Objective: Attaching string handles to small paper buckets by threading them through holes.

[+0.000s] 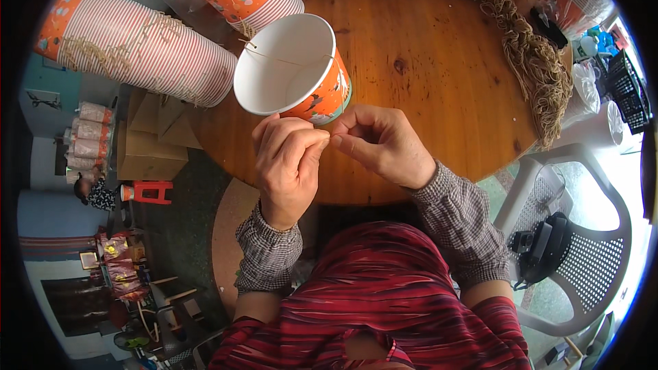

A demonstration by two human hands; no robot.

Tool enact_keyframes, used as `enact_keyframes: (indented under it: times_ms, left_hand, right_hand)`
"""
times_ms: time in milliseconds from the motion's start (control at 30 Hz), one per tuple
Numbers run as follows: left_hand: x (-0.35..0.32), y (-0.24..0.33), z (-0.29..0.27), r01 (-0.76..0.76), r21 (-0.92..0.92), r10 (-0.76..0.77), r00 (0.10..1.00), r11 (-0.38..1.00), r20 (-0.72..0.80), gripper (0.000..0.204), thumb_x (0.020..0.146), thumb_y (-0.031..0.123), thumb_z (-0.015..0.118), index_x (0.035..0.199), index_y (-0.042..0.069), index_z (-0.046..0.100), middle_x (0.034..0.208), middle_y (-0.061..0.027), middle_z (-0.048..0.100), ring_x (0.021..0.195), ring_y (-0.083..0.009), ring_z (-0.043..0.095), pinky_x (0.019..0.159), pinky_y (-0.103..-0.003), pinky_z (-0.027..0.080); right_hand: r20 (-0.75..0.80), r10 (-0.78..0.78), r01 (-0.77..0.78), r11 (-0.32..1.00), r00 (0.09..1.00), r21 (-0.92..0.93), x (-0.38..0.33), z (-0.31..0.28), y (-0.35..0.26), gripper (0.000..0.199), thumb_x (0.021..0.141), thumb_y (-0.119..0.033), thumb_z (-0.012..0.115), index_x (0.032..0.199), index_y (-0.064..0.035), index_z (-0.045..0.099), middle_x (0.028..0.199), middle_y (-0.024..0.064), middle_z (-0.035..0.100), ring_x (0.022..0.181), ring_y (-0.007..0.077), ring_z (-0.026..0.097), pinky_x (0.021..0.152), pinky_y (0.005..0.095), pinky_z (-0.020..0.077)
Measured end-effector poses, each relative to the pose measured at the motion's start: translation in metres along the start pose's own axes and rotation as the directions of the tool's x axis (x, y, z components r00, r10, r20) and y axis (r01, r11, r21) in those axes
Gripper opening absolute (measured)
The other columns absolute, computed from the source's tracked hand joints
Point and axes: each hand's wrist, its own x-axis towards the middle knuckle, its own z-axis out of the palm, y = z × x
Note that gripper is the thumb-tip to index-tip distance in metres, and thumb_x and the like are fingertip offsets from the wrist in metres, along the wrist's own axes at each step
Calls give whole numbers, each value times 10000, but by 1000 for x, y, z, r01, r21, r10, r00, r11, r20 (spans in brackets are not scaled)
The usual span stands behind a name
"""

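Sitting just beyond pinched left fingers [312, 139] and right fingers [351, 143], orange tub [320, 96], anything held unclear

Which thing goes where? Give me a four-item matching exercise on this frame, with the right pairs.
1. Single orange paper bucket, white inside
2. Tan twine bundle
3. Grey plastic armchair
4. Red plastic stool

A. Right side of the brown round wooden table
B. Left background
C. Just beyond the left hand and right hand
D. Carries a black bag-like item

Pairs: 1-C, 2-A, 3-D, 4-B
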Motion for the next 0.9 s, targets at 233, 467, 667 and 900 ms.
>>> enact_keyframes:
  times_ms: [233,467,667,900]
  left_hand:
    - [8,-10,4,-36,136,46,996,990,-73,158,759,79,717,894,89,635,891,-30,611,843,-217,591,915,-400,391]
    - [32,-21,12,85,149,-103,987,985,123,250,808,38,644,1053,30,596,929,-126,614,844,-315,606,752,-390,467]
    - [32,-13,11,156,-14,-150,971,988,185,260,804,-24,620,1061,9,589,942,-128,603,851,-312,616,713,-386,505]
    - [31,-12,12,174,-44,-165,973,984,162,257,795,-31,630,1048,6,603,953,-117,592,854,-298,619,713,-375,514]
  right_hand:
    - [-107,52,-26,972,993,234,5,1,10,73,882,-94,618,877,-22,606,693,-38,566,563,24,498,492,181,411]
    - [-373,-83,162,969,924,186,19,18,33,102,895,-105,615,871,-11,582,700,-12,582,578,40,526,502,195,438]
    - [-448,-160,224,970,880,95,20,25,44,116,915,-121,600,887,-12,572,770,13,618,708,67,598,614,215,507]
    - [-430,-155,194,980,889,47,22,22,45,121,918,-125,594,891,-10,569,787,13,635,728,65,609,626,216,507]
